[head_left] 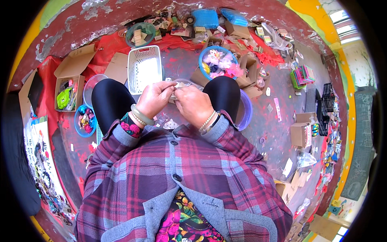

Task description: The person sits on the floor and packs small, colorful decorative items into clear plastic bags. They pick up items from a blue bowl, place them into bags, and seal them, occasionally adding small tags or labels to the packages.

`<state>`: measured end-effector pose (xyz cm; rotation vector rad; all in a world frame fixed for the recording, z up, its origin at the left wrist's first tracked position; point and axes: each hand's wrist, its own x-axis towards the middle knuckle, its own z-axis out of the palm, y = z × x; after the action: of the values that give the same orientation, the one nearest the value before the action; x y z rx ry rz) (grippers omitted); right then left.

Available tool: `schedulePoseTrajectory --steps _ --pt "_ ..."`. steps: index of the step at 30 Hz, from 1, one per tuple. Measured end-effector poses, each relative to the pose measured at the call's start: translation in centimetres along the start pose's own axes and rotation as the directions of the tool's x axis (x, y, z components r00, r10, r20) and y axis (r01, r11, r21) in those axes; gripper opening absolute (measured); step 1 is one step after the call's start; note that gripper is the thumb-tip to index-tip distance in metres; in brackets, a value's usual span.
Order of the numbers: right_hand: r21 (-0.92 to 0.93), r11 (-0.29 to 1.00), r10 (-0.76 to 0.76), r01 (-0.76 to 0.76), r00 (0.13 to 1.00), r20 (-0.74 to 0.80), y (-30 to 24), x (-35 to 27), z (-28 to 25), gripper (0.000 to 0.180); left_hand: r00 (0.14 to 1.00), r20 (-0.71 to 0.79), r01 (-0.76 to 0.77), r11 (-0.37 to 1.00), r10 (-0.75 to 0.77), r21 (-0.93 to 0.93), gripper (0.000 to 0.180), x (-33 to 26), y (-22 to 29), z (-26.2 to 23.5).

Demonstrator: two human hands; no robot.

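Note:
Between my knees, my left hand [154, 99] and my right hand [195, 105] meet with thumbs and forefingers closed in a pinch. Whatever sits at their fingertips is too small and too covered by the fingers to name. Just beyond and beneath the fingers shows a clear round tub [197, 85], partly covered by my right hand. A white perforated plastic basket [131, 66] stands ahead of my left hand; some pale material lies in its bottom. Below my wrists, small pale pieces [171, 124] lie in view.
A blue-rimmed basin [200, 60] of pink and white frilly pieces stands ahead right. Purple basin [246, 109] sits by my right knee. On the left are an open cardboard box [80, 90] and a blue tub [76, 125] of shiny trinkets. Scraps litter the floor on the right.

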<state>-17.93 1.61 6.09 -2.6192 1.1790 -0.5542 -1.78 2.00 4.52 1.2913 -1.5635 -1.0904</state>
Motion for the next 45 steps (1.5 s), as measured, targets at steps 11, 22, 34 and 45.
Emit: schedulePoseTrajectory --steps 11,22,34,45 --pt "0.036 0.993 0.095 -0.108 0.961 0.259 1.7 -0.6 -0.2 0.019 0.96 0.265 0.11 0.992 -0.088 -0.067 0.041 -0.2 1.4 -0.1" --pt "-0.118 0.993 0.045 -0.015 0.966 0.255 1.7 0.9 0.2 0.018 1.0 0.009 0.019 1.0 -0.019 -0.019 0.042 1.1 -1.9 0.8" --pt "-0.381 0.92 0.19 -0.096 0.957 0.217 2.3 4.0 1.2 0.033 0.986 -0.169 0.019 0.998 -0.009 0.055 0.033 5.5 -2.7 1.3" --pt "-0.02 0.989 -0.147 0.146 0.988 -0.041 5.4 4.8 -0.3 0.03 0.989 -0.144 0.018 0.994 -0.034 -0.111 0.022 8.2 -6.4 1.0"
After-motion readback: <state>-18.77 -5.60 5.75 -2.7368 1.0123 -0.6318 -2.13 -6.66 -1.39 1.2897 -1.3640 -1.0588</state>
